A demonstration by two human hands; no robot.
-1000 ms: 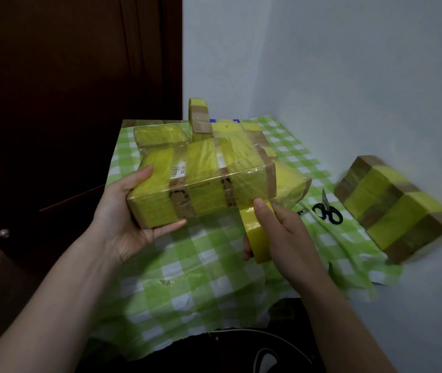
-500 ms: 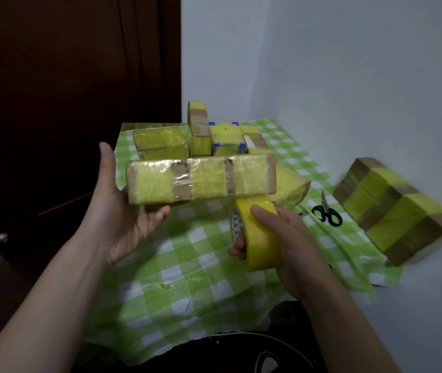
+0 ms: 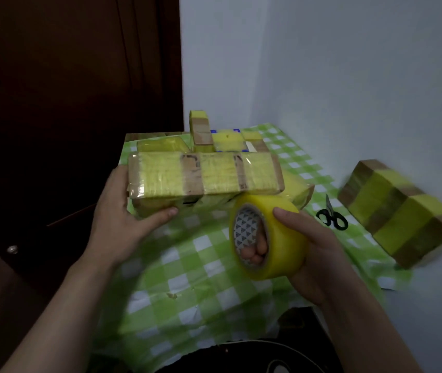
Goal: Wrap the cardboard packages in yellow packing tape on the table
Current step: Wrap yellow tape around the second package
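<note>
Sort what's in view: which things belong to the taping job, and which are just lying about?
Job: package gripped by left hand; tape roll held by right hand.
Lying about: scissors; taped block on the right; taped packages at the back; checked cloth.

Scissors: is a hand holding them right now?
No, the black scissors lie untouched on the green checked tablecloth.
</note>
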